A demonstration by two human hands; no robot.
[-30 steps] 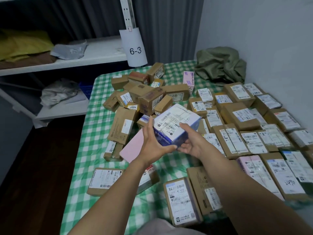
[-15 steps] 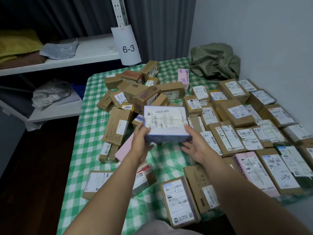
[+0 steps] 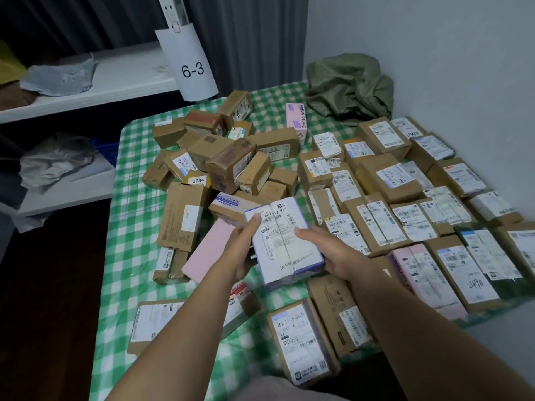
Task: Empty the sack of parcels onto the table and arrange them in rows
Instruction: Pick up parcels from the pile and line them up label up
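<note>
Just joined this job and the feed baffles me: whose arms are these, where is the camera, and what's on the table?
No machine here: a person works bare-handed, and the one camera sits on their head, looking forward and down, so the arms reach in from the bottom edge. The left hand and right hand hold a white parcel, label up, above the table with its green checked cloth. A loose heap of brown boxes lies left of centre; labelled parcels lie in rows on the right. The green sack sits in the far corner by the wall.
</note>
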